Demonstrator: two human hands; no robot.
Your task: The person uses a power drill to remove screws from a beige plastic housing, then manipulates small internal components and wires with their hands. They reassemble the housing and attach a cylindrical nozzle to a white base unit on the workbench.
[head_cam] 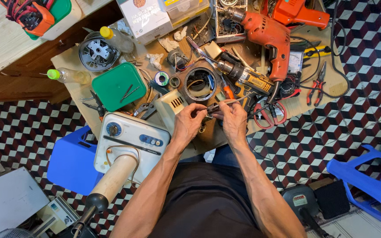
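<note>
1. Nearest the person, both forearms reach forward over the near edge of the low workboard. The left hand is closed in a pinch on one end of a small dark part. The right hand pinches its other end and also grips a thin metal rod that points away to the right.
2. The small part is held in the air just above the board's near edge, between the two hands; what it is exactly is too small to tell.
3. Judging by this grip, the step in hand looks like fine fitting or probing of the part, with the left hand steadying and the right hand working. The next move would call for a firm, steady pinch and small, careful motion at the rod's tip.
4. Just left of the hands, at the board's near-left corner, stands a white fan base with its cream pole leaning toward the person.
5. Farther in, a green lid lies on the left side and a round metal ring sits mid-board.
6. Toward the far edge lie a yellow-black drill and an orange drill; red-handled scissors rest right of the hands.
</note>
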